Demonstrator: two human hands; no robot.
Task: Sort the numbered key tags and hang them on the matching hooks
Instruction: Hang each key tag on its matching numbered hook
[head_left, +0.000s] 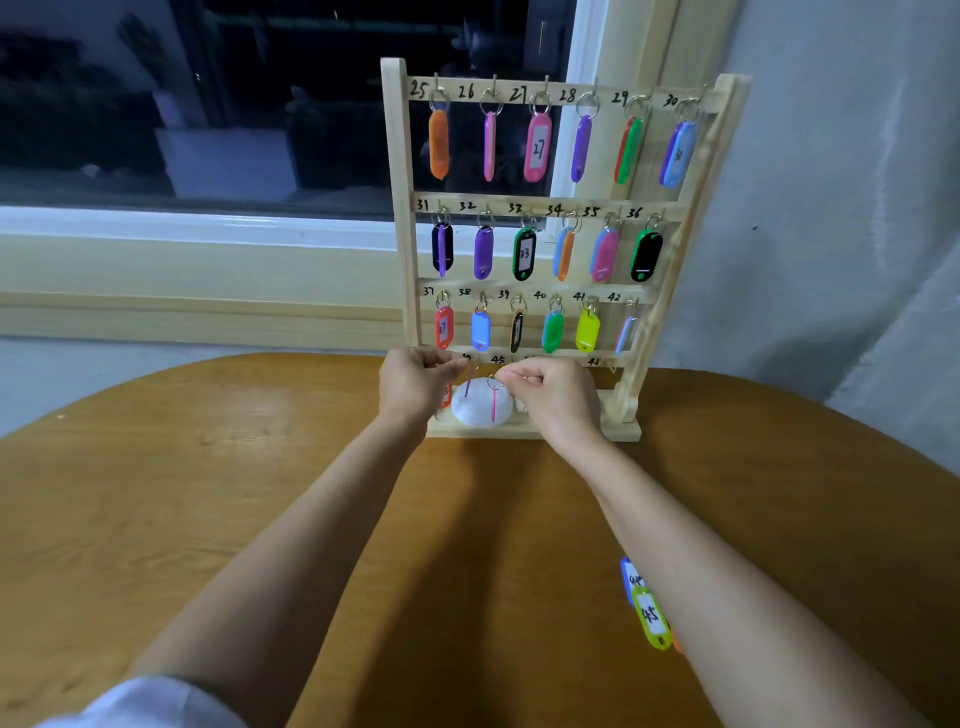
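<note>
While both arms reach forward across the round wooden table, the hands meet at the lowest row of the wooden rack, which stands upright at the table's far edge against a dark window.

Left hand: fingers curled in, thumb and forefinger drawn close together at the top of a thin purple tag seen edge-on near the hook under 44. Whether the fingertips actually grip its ring cannot be told; too small.

Right hand: fingers curled, thumb and forefinger pinching the metal ring of a pink tag, which hangs straight down, edge-on, just below the hook marked 45.

Behind both tags, a bright white patch sits low inside the rack frame; what it is cannot be told.

Rack rows above carry handwritten numbers 25 to 42, each hook bearing at least one coloured tag; legible labels read 27, 33 and 37.

Loose on the table, near the right forearm and well apart from the rack: a yellow-green tag marked 45, lying over a blue tag whose number is partly hidden.

White sleeve at lower left.
</note>
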